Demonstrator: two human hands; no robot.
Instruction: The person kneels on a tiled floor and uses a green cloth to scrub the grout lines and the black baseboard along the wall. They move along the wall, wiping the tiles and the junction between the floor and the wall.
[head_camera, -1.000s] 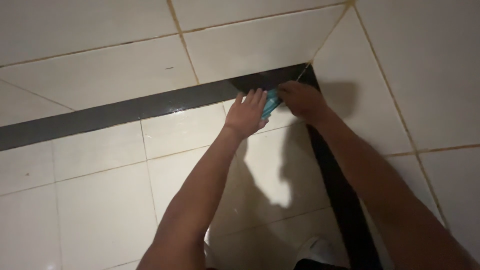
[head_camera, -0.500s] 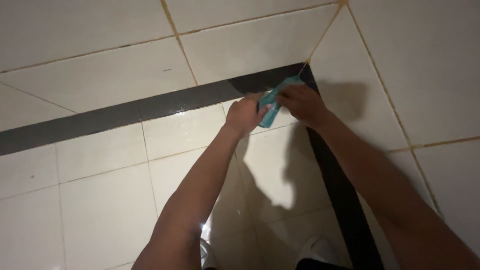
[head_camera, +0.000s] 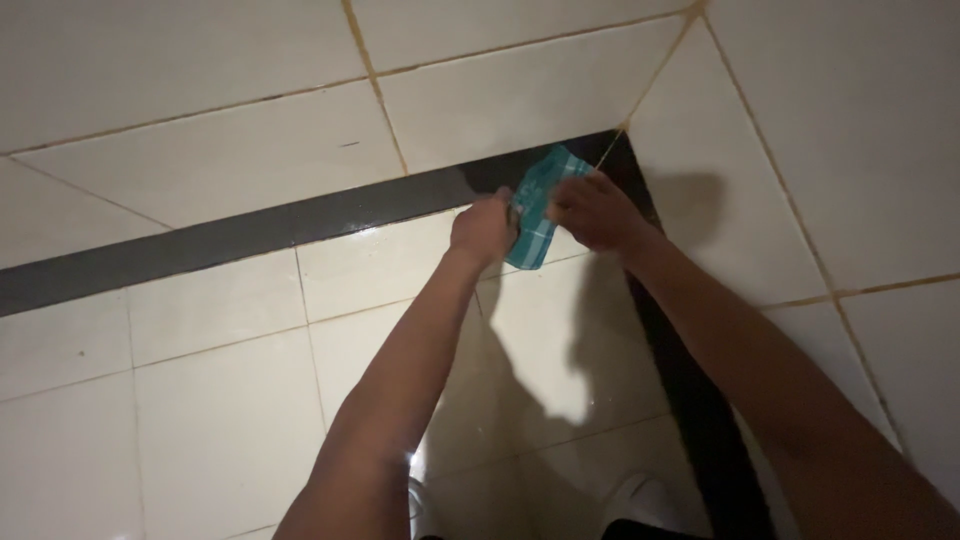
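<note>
Your left hand (head_camera: 484, 226) and right hand (head_camera: 592, 211) both pinch a teal checked cloth (head_camera: 535, 207) in the corner where the dark skirting band (head_camera: 250, 232) meets the floor tiles (head_camera: 210, 350); keep it taut and flat.

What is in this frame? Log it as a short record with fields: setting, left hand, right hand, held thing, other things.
setting: corner where two tiled walls meet a glossy tiled floor, seen from above
left hand: left hand closed in a grip on the cloth's left edge
right hand: right hand closed in a grip on the cloth's right side
held thing: teal checked cloth, held between both hands at the corner
other things: dark band along the base of the walls; pale shoe tip at the bottom edge
</note>
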